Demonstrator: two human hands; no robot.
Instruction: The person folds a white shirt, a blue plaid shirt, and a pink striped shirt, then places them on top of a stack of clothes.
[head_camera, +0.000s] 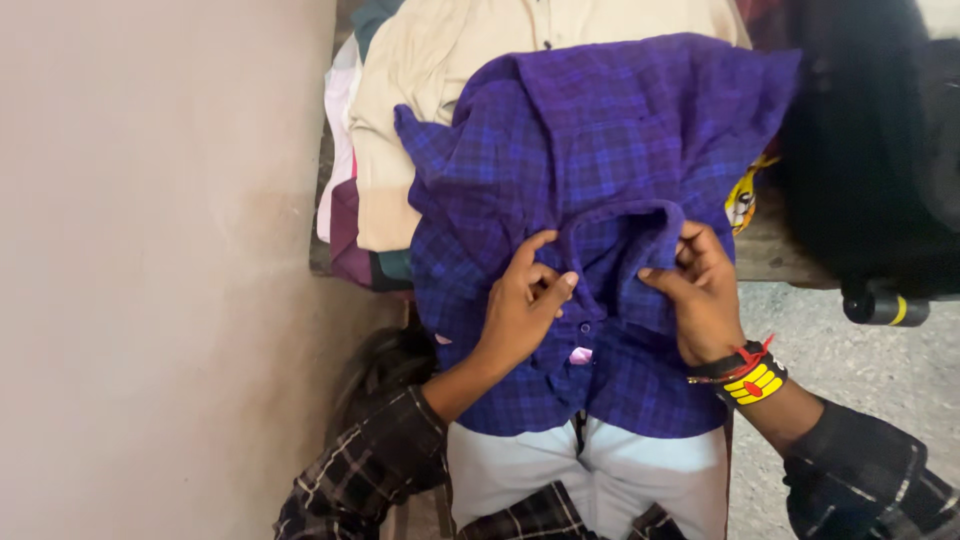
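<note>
My left hand (520, 305) and my right hand (700, 290) are both on the blue checked shirt (600, 160), which drapes from the pile on the table (775, 255) down over my lap. Its long axis runs away from me: the hem end hangs toward my knees, over my pale trousers (600, 480), and the upper part spreads out across the pile, rising toward the top of the view. My left hand is closed on a fold of the cloth near the front placket, thumb up and fingers curled in, with the fabric bunched in the grip. My right hand is clamped on the facing edge of the front opening, fingers tucked under a rolled lip of cloth and the thumb pressing from above. Between my two hands the shirt front puckers into a raised ridge, and a small pink tag (580, 355) shows just below it. Under the shirt lies a cream garment (420, 80), and beside that, at the left edge of the pile, pink and maroon cloths (340, 200) stick out. A plain wall (150, 250) stands close on my left, leaving little room that way. On my right a dark bulky object (870, 150) crowds the table edge, and below it there is open speckled floor (850, 360). On my right wrist sits a yellow and black band (752, 380).
</note>
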